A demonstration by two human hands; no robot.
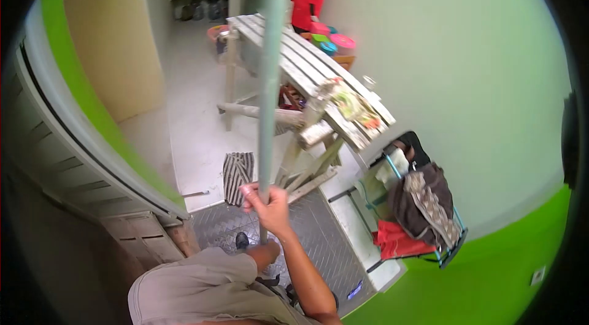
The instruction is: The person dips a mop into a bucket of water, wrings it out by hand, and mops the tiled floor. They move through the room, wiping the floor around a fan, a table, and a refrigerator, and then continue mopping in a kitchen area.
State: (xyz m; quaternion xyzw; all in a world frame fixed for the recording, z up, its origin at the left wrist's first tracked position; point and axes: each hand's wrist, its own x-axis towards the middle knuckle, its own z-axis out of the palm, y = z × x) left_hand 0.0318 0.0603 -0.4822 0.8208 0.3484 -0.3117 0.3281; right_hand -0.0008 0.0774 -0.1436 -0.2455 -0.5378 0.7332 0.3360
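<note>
My right hand [268, 203] is closed around a long grey-green pole [269, 79], gripping it low down. The pole stands nearly upright and runs from the top of the view to the patterned metal floor plate [319, 233], ending just below my hand. My forearm comes in from the lower right. My bent knee in beige shorts [196, 288] and a dark shoe [242, 240] are below the hand. A striped cloth [237, 173] lies on the floor just left of the pole. My left hand is out of sight.
A white slatted wooden bench [307, 67] stands behind the pole, with packets on its near end. A small rack [451, 245] of dark and red clothes sits at the right by the green-and-white wall. A door frame [92, 159] fills the left. Coloured bowls [334, 42] and a red plush toy [307, 3] lie far back.
</note>
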